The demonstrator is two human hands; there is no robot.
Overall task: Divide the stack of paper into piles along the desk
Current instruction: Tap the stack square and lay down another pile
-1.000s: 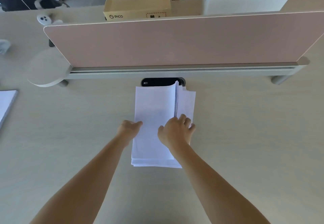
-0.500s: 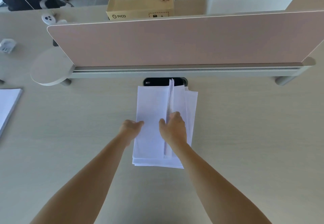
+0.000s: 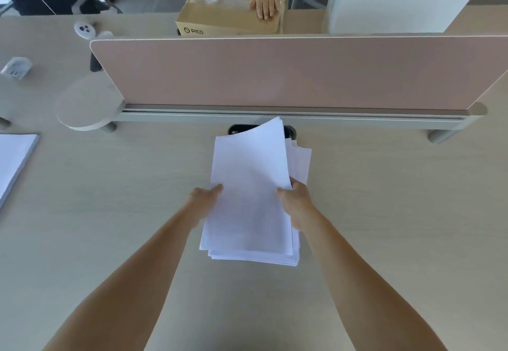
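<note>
A stack of white paper (image 3: 298,158) lies in the middle of the desk in front of the divider. A bundle of sheets (image 3: 250,185) is raised off its top, its far edge curling up. My left hand (image 3: 204,199) grips the bundle's left edge. My right hand (image 3: 295,202) grips its right edge, thumb on top and fingers underneath. The rest of the stack shows below and to the right of the bundle.
Another pile of paper (image 3: 13,163) lies at the desk's left edge. A pink divider panel (image 3: 275,73) crosses the desk behind the stack, with a black cable port (image 3: 235,130) at its foot. Beyond it, another person tapes a cardboard box (image 3: 228,20).
My right hand has gone from leafing through the stack's right side to gripping a separated bundle. Both hands now hold that bundle lifted off the stack.
</note>
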